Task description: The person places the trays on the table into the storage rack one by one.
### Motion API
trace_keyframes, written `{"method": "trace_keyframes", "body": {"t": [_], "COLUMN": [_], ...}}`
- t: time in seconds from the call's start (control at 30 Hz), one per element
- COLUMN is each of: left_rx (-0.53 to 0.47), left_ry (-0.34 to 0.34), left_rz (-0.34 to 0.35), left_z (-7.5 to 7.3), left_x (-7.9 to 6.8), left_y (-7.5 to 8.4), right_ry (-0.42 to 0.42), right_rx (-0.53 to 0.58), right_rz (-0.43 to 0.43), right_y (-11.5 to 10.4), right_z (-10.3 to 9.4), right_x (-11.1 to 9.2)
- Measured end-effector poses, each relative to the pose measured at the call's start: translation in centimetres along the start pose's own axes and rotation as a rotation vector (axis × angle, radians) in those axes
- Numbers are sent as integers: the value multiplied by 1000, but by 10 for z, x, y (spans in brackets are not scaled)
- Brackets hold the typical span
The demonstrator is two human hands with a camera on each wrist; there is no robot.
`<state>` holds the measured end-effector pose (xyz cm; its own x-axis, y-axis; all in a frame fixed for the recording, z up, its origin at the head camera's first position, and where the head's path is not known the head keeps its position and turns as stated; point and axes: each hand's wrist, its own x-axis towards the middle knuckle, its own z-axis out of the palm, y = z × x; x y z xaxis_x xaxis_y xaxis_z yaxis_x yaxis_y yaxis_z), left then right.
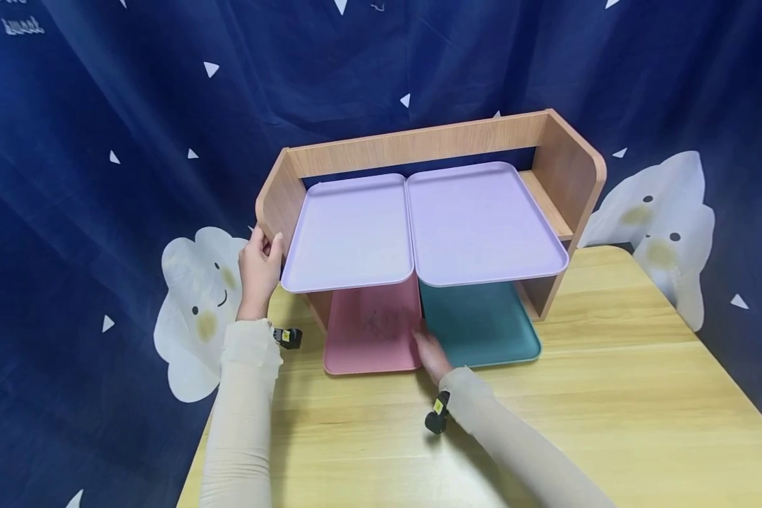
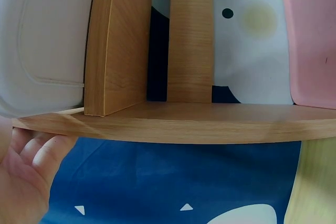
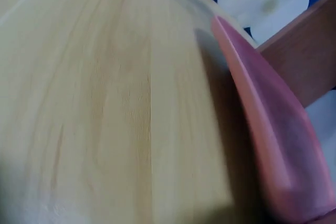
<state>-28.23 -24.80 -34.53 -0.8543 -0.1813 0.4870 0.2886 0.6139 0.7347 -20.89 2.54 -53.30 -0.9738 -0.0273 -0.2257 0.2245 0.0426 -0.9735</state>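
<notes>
A small wooden desk shelf (image 1: 413, 144) stands on the table. My left hand (image 1: 258, 271) grips the front edge of its left side panel, and the fingers (image 2: 44, 153) lie against the panel's outer face in the left wrist view. At the right edge of the pink tray (image 1: 371, 331), my right hand (image 1: 432, 353) holds the rim, with its fingertips partly hidden. The tray sits under the upper level, and the right wrist view shows its near rim (image 3: 257, 135) raised off the table. Right beside that hand lies a teal tray (image 1: 482, 324).
Two lilac trays (image 1: 355, 233) (image 1: 482, 226) lie side by side on the upper level, jutting past its front. The wooden table (image 1: 609, 395) extends in front and to the right. A dark blue curtain (image 1: 133, 85) with white clouds and triangles hangs behind.
</notes>
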Motion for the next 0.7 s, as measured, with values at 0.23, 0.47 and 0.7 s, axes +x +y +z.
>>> {"method": "trace_keyframes", "body": {"t": [0.23, 0.47, 0.7], "left_rx": [-18, -57, -40], "left_ry": [8, -3, -67], "left_rz": [4, 7, -64], "left_z": [1, 3, -6], "left_x": [-1, 1, -5], "left_y": [-1, -7, -22], "right_ry": [-15, -114, -316], "right_rx": [4, -49, -71], "right_rz": [-55, -106, -145], "right_y": [-18, -20, -31], "right_z": [-9, -41, -94], "right_x": [-1, 1, -13]}}
